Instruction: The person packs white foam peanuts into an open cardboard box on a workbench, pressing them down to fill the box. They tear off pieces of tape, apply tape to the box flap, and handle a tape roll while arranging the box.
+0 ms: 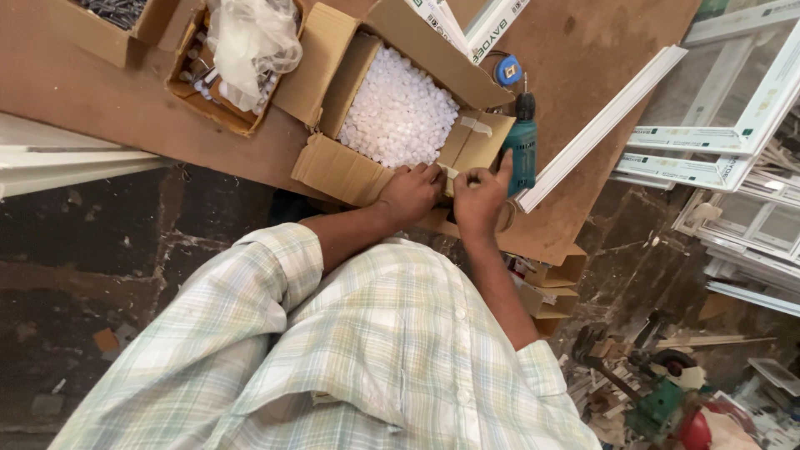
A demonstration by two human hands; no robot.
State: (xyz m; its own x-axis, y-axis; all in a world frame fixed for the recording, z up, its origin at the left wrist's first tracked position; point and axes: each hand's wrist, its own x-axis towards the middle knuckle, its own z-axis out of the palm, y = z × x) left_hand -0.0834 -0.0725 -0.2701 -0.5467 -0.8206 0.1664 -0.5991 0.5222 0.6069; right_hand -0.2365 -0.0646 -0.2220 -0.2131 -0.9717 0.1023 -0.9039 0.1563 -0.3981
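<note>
An open cardboard box [333,167] full of small white plastic pieces [400,112] lies on a brown board table [125,100]. My left hand [410,192] is at the box's near edge, fingers curled. My right hand [478,200] is right beside it, fingers pinched, with the forefinger raised against a teal power drill [521,150] that lies on the table. Something small and white sits between the two hands; what it is cannot be made out.
A second carton [212,104] with a clear plastic bag [250,42] and a box of dark screws [108,21] sit at the back left. White window profiles [600,125] and frames [717,142] lie to the right. Small cartons [554,287] and tools lie on the floor.
</note>
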